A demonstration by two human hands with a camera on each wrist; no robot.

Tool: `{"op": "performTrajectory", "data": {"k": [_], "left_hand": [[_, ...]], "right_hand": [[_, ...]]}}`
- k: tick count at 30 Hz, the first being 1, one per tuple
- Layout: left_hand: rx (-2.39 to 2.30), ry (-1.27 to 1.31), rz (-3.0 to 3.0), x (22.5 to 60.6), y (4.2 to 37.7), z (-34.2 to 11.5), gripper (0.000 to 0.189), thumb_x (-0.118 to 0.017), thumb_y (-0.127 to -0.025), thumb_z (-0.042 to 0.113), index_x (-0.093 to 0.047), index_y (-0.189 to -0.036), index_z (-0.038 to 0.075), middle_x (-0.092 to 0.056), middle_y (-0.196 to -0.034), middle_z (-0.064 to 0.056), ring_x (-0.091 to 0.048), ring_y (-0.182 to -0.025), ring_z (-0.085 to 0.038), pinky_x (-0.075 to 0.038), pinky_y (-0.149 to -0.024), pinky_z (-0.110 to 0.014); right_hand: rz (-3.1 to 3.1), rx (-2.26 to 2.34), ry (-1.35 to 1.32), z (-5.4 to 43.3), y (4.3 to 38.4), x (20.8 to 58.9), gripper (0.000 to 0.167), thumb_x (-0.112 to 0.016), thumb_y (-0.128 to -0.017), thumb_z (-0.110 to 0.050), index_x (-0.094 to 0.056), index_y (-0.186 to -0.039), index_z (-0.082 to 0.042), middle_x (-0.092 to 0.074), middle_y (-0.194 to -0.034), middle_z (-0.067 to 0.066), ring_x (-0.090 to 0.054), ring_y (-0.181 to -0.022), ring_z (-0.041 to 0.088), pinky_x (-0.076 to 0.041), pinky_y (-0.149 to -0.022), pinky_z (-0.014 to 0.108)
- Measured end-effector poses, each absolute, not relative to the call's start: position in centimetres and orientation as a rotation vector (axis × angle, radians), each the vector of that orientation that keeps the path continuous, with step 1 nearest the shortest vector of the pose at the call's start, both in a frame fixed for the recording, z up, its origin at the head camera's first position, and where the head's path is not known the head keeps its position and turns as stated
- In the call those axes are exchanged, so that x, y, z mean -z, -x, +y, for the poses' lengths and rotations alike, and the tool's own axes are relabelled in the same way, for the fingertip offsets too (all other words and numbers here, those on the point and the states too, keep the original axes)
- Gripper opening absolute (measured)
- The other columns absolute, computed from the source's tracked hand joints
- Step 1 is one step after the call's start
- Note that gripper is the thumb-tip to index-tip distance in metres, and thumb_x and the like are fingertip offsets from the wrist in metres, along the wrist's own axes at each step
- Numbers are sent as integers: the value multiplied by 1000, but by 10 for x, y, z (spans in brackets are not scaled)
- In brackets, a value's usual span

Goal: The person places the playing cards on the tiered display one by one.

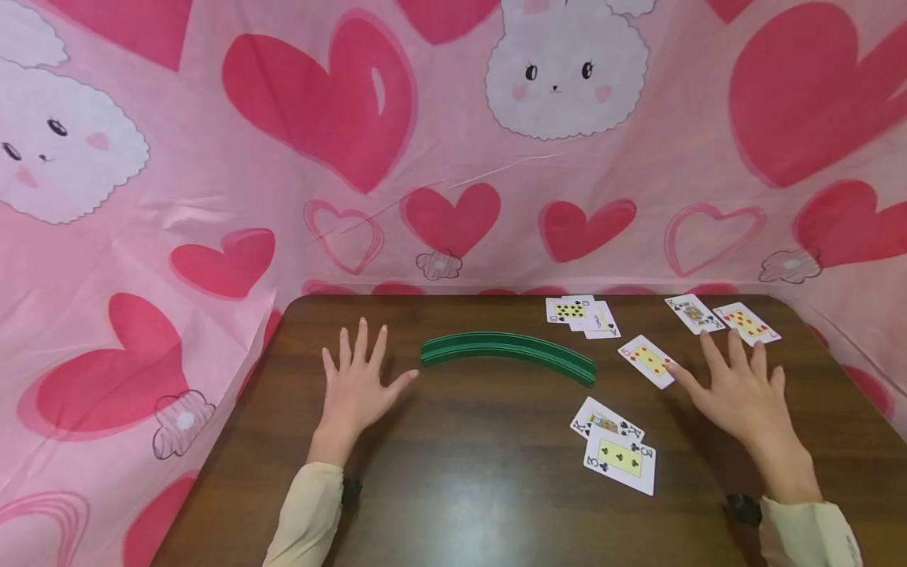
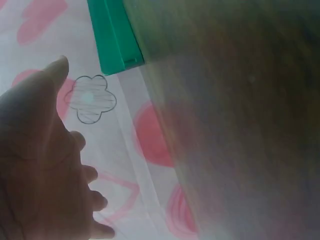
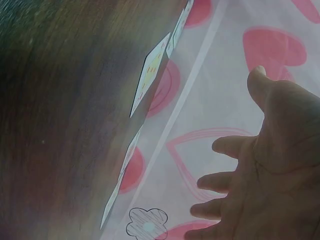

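My left hand [image 1: 357, 394] is spread with straight fingers over the left of the table, holding nothing. To its right lies a curved green card holder [image 1: 506, 346], whose end also shows in the left wrist view. My right hand [image 1: 747, 398], fingers spread, holds nothing; its thumb tip overlaps the edge of the five of diamonds [image 1: 646, 361] in the head view, and I cannot tell whether they touch. Beyond its fingertips lie a king of spades [image 1: 691, 313] and a seven of diamonds [image 1: 745, 323]. Nearer me, a three of clubs [image 1: 620, 458] partly covers another king [image 1: 602, 419].
At the back edge, right of centre, a ten of spades [image 1: 567, 312] overlaps other cards [image 1: 602, 321]. The brown wooden table [image 1: 453, 472] meets a pink heart-patterned cloth [image 1: 453, 142] behind it and at its sides.
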State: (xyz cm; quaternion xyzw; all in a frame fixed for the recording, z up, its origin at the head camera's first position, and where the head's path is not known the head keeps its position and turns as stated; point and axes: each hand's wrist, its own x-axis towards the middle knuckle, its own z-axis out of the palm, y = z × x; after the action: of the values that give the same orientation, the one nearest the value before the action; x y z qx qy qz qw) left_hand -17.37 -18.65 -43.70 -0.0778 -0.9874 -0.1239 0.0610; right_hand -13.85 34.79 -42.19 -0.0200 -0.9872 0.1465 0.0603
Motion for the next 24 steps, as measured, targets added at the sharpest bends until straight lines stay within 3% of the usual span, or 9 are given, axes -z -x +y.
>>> {"op": "performTrajectory", "data": {"k": [5, 10, 18, 24], "left_hand": [[620, 249, -3071, 436, 171, -186, 97, -55, -97, 67, -17, -167, 12, -6, -171, -23, -5, -153, -52, -13, -116, -72], [1096, 279, -3050, 432, 171, -180, 89, -57, -101, 55, -16, -166, 9, -17, -170, -21, -16, -154, -45, -21, -117, -66], [1523, 181, -2767, 435, 182, -163, 61, -62, -105, 29, -42, -153, -2, -48, -153, -23, -46, -141, -39, -36, -114, -55], [1727, 64, -2569, 445, 191, -157, 47, -64, -104, 19, -51, -144, -4, -58, -143, -23, -54, -134, -37, -40, -111, -55]], "right_hand": [[-2990, -477, 6, 347, 140, 420, 82, -51, -104, -55, -33, -150, 11, -23, -147, 49, -24, -130, 71, -23, -96, 85], [-2959, -588, -102, 345, 143, 419, 75, -59, -104, -41, -38, -142, 20, -37, -137, 50, -38, -122, 68, -33, -95, 80], [-2837, -737, -130, 339, 145, 415, 55, -61, -105, -32, -52, -132, 15, -58, -123, 43, -53, -114, 61, -40, -91, 72], [-2727, -773, -90, 337, 146, 415, 42, -63, -103, -28, -61, -122, 10, -68, -110, 35, -62, -101, 55, -44, -83, 66]]}}
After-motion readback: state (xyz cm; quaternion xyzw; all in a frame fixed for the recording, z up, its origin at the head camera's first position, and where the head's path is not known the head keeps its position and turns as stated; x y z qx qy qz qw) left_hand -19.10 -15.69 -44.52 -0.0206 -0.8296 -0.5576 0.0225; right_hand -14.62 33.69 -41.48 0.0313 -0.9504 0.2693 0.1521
